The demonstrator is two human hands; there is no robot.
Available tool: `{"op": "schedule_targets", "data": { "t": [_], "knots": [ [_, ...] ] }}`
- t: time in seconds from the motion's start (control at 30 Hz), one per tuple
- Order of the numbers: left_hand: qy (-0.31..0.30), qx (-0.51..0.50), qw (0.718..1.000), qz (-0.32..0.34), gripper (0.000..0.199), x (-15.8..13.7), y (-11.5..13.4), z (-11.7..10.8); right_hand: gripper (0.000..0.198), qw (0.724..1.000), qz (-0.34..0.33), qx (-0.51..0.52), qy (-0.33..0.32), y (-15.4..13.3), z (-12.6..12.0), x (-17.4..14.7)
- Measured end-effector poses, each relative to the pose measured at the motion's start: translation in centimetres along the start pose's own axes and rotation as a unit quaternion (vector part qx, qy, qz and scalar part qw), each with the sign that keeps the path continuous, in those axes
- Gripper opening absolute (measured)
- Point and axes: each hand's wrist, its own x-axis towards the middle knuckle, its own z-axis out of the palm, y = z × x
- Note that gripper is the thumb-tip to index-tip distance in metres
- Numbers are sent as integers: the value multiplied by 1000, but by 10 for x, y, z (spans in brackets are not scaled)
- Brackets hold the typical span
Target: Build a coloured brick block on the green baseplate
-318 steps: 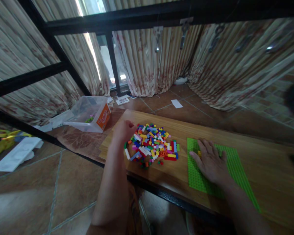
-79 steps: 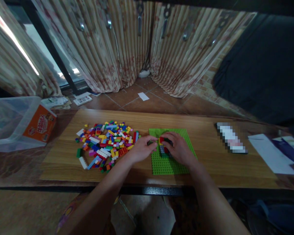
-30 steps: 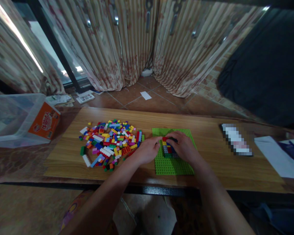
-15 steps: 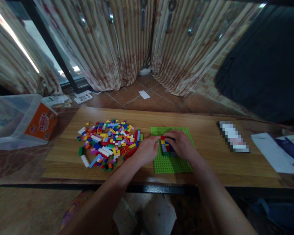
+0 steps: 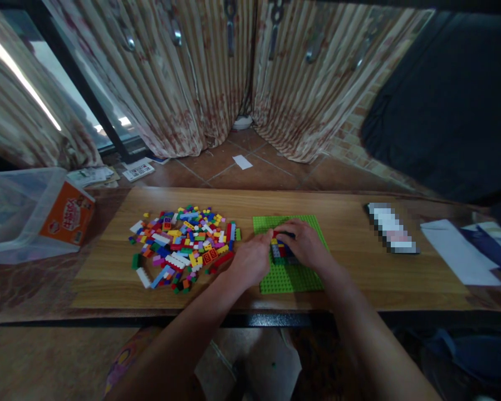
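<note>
On baseplate (image 5: 290,275): both hands at brick stack (image 5: 280,249).
Left hand (image 5: 250,260) and right hand (image 5: 301,243) fingers grasp stack; brick pile (image 5: 182,246) left of baseplate.

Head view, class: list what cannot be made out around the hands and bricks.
- Small brick stack: partly covered by the right hand and left hand; its shape is unclear.
- Green plate: middle hidden by hands.
- Loose bricks: too small to tell apart.
- Flat object: blurred out.

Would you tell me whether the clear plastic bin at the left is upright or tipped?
Tipped: the clear plastic bin lies on its side, label facing right.
</note>
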Motion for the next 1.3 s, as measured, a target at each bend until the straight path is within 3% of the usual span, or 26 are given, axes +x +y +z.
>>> {"op": "schedule_targets", "data": {
  "t": [0.23,0.37,0.5,0.57,0.67,0.77,0.83,1.1,1.2,1.3],
  "knots": [
    [10,9,1000,-1,52,1,-3,3,18,1000,18,1,15,-3,5,-3],
    [49,-86,995,-3,46,2,-6,3,21,999,17,1,32,-4,8,-6],
    [83,-208,973,-49,47,4,-8,-1,23,998,1,18,52,-2,6,-9],
    [90,-302,945,-85,51,6,-10,-4,25,996,-4,36,78,-3,2,-11],
    [72,-479,864,-138,59,9,-14,-7,26,990,-12,57,128,-11,-4,-15],
    [37,-612,778,-135,68,8,-16,-9,26,986,-42,77,141,-28,-5,-19],
    [17,-647,754,-114,72,6,-17,-11,27,986,-68,92,124,-39,-3,-21],
    [-27,-653,752,-92,73,-2,-18,-19,29,985,-110,114,61,-53,5,-21],
    [-24,-666,737,-109,70,-2,-17,-23,22,983,-102,133,75,-52,4,-20],
    [-7,-656,743,-133,58,1,-17,-25,14,979,-88,153,99,-52,2,-20]
  ]
}}
